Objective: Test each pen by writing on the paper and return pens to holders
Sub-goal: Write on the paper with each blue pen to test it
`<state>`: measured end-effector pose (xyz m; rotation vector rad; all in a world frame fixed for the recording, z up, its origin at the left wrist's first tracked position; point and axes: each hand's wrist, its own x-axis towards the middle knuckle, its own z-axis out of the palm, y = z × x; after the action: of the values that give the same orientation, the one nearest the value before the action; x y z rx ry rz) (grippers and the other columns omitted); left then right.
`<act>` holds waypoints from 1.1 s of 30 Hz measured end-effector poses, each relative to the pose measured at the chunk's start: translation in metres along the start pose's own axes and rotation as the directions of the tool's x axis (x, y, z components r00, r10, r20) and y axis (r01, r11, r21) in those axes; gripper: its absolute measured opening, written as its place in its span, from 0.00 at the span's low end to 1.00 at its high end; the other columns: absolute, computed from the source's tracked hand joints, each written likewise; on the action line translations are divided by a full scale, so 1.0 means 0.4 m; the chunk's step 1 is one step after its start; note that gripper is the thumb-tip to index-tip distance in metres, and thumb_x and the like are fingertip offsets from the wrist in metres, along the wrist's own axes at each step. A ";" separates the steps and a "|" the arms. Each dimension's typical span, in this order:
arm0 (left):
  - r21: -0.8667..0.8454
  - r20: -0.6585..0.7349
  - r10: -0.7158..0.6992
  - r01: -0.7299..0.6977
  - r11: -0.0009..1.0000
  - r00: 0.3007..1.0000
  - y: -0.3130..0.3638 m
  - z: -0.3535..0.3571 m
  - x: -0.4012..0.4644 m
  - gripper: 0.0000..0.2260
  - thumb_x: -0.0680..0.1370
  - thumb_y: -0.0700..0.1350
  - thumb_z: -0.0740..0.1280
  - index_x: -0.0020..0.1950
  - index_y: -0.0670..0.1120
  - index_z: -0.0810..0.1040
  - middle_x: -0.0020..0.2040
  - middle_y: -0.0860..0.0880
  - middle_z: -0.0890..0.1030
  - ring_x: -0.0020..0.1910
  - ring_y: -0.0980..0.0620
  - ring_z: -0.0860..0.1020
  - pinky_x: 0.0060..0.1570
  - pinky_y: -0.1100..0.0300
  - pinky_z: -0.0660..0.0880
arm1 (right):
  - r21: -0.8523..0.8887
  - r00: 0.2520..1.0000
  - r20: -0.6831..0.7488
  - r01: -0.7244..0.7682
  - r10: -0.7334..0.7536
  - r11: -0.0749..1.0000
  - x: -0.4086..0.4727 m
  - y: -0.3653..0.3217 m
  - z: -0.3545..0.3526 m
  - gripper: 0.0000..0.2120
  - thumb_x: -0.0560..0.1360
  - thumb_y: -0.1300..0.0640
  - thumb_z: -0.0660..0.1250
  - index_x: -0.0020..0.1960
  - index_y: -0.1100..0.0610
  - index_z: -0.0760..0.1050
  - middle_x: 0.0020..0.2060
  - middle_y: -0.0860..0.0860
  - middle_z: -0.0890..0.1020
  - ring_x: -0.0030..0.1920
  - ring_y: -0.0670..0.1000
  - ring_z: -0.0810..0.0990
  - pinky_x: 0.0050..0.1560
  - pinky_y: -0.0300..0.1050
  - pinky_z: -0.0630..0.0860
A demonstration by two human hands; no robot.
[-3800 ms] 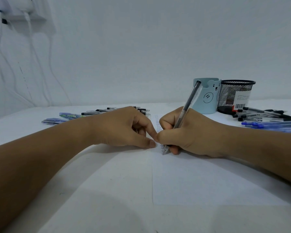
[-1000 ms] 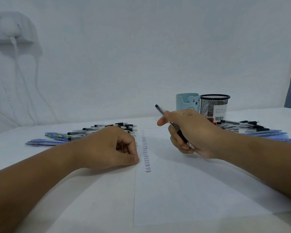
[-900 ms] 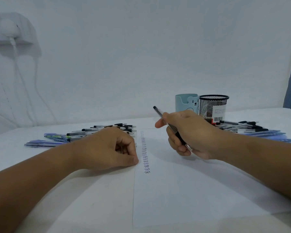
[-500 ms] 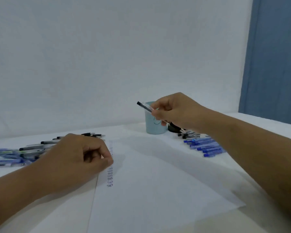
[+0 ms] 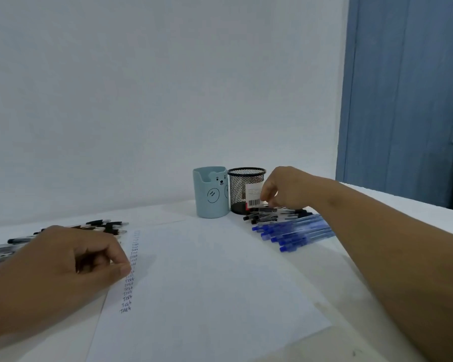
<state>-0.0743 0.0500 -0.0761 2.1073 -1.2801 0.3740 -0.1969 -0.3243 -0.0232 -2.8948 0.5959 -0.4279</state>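
My right hand [image 5: 285, 188] reaches down beside the black mesh holder [image 5: 239, 190], its curled fingers pinching a black pen [image 5: 262, 209] that lies level on the pile of black pens [image 5: 293, 212]. Next to the mesh holder stands the light blue bear holder [image 5: 211, 197]. My left hand [image 5: 63, 262] rests as a loose fist on the left edge of the white paper [image 5: 207, 283], with the thumb pressing down and nothing in it. A column of small written test words [image 5: 130, 278] runs down the paper by that thumb.
A row of blue pens [image 5: 296, 232] lies right of the paper, in front of the black ones. More black and clear pens [image 5: 102, 226] lie at the left behind my left hand. A blue door [image 5: 403, 100] stands at the right, a white wall behind.
My right hand stopped writing, lifted the black pen and carried it right and down to the pen pile by the mesh holder. The view turned right. My left hand stayed on the paper.
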 end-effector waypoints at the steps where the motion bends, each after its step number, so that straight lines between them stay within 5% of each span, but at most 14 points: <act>1: -0.004 -0.006 0.007 -0.007 1.000 1.000 -0.002 0.000 0.001 0.10 0.68 0.42 0.80 0.37 0.57 0.85 0.22 0.56 0.72 0.22 0.51 0.68 0.25 0.68 0.60 | 0.009 1.000 -0.005 0.003 -0.003 1.000 -0.002 -0.004 0.000 0.12 0.75 0.66 0.69 0.55 0.55 0.85 0.52 0.49 0.85 0.51 0.49 0.82 0.56 0.43 0.78; 3: -0.039 0.023 -0.011 0.012 0.999 1.000 0.005 -0.008 0.001 0.06 0.68 0.58 0.79 0.39 0.58 0.85 0.22 0.56 0.72 0.21 0.55 0.68 0.25 0.68 0.61 | 0.002 0.999 -0.039 0.025 -0.025 1.000 -0.009 -0.026 -0.005 0.15 0.76 0.69 0.66 0.55 0.56 0.85 0.53 0.50 0.85 0.51 0.49 0.81 0.56 0.42 0.77; 5: -0.070 0.065 -0.010 0.014 0.997 0.998 0.003 -0.024 -0.003 0.24 0.63 0.76 0.70 0.42 0.58 0.85 0.24 0.55 0.74 0.23 0.61 0.67 0.25 0.69 0.63 | -0.012 0.995 -0.081 0.056 -0.057 0.998 -0.018 -0.067 -0.009 0.18 0.74 0.71 0.63 0.55 0.55 0.85 0.53 0.50 0.85 0.52 0.50 0.82 0.57 0.46 0.79; 6: -0.072 0.052 0.007 -0.003 0.997 0.999 0.006 -0.028 -0.002 0.23 0.63 0.75 0.70 0.42 0.58 0.85 0.24 0.55 0.74 0.23 0.61 0.67 0.26 0.68 0.64 | -0.017 0.992 -0.102 0.073 -0.074 0.997 -0.023 -0.096 -0.006 0.19 0.74 0.71 0.62 0.54 0.53 0.84 0.53 0.49 0.85 0.53 0.51 0.82 0.57 0.48 0.80; 8: -0.037 0.076 -0.027 0.030 0.999 0.997 0.004 -0.042 0.009 0.06 0.70 0.57 0.78 0.40 0.58 0.85 0.25 0.56 0.76 0.24 0.61 0.68 0.27 0.68 0.64 | -0.020 0.982 -0.135 0.131 -0.133 0.991 -0.039 -0.161 0.008 0.20 0.73 0.70 0.61 0.50 0.49 0.83 0.51 0.46 0.83 0.51 0.50 0.81 0.54 0.49 0.81; 11: 0.082 0.067 -0.055 0.049 0.995 0.996 -0.014 -0.085 0.026 0.08 0.73 0.44 0.76 0.36 0.56 0.84 0.27 0.54 0.79 0.25 0.59 0.71 0.29 0.68 0.67 | 0.044 0.947 -0.126 0.303 -0.296 0.952 -0.078 -0.272 0.047 0.16 0.77 0.63 0.62 0.52 0.45 0.82 0.42 0.36 0.77 0.44 0.40 0.75 0.45 0.36 0.74; 14: 0.078 0.047 -0.194 0.190 0.979 0.980 -0.054 -0.147 0.030 0.06 0.75 0.44 0.74 0.39 0.53 0.85 0.29 0.52 0.79 0.25 0.57 0.73 0.27 0.65 0.74 | 0.133 0.863 -0.116 0.505 -0.493 0.853 -0.123 -0.374 0.091 0.11 0.79 0.57 0.64 0.54 0.45 0.82 0.39 0.34 0.77 0.43 0.35 0.75 0.47 0.34 0.72; 17: 0.213 0.004 -0.315 0.307 0.927 0.949 -0.143 -0.213 0.028 0.10 0.74 0.41 0.72 0.39 0.56 0.85 0.34 0.56 0.80 0.31 0.59 0.75 0.32 0.69 0.71 | 0.181 0.746 -0.109 0.664 -0.657 0.725 -0.156 -0.455 0.143 0.09 0.80 0.51 0.64 0.56 0.45 0.81 0.45 0.36 0.80 0.47 0.38 0.77 0.47 0.32 0.71; 22: 0.316 -0.027 -0.515 0.496 0.808 0.857 -0.237 -0.290 -0.011 0.13 0.75 0.37 0.67 0.42 0.54 0.85 0.43 0.54 0.81 0.36 0.57 0.75 0.34 0.66 0.68 | 0.206 0.549 -0.063 0.824 -0.833 0.528 -0.180 -0.508 0.215 0.11 0.82 0.48 0.62 0.59 0.48 0.80 0.52 0.40 0.80 0.55 0.41 0.75 0.58 0.42 0.73; 28: 0.252 0.099 -0.607 0.570 0.782 0.789 -0.277 -0.307 -0.041 0.13 0.72 0.32 0.70 0.44 0.50 0.85 0.45 0.51 0.83 0.35 0.59 0.75 0.36 0.68 0.70 | 0.219 0.529 -0.075 0.836 -0.845 0.504 -0.174 -0.507 0.224 0.10 0.82 0.47 0.61 0.59 0.46 0.79 0.52 0.38 0.78 0.57 0.38 0.72 0.60 0.35 0.69; 33: 0.181 0.117 -0.494 0.470 0.864 0.862 -0.276 -0.300 -0.037 0.08 0.67 0.39 0.78 0.38 0.51 0.83 0.40 0.46 0.80 0.39 0.52 0.74 0.41 0.57 0.72 | 0.218 0.520 -0.074 0.841 -0.851 0.495 -0.176 -0.507 0.223 0.10 0.83 0.47 0.61 0.59 0.45 0.79 0.52 0.37 0.78 0.57 0.37 0.72 0.59 0.29 0.66</act>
<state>0.0242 0.1738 -0.0341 2.5324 -0.7716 0.0778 -0.1581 -0.1031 -0.0831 -2.7220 -0.9372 -0.4791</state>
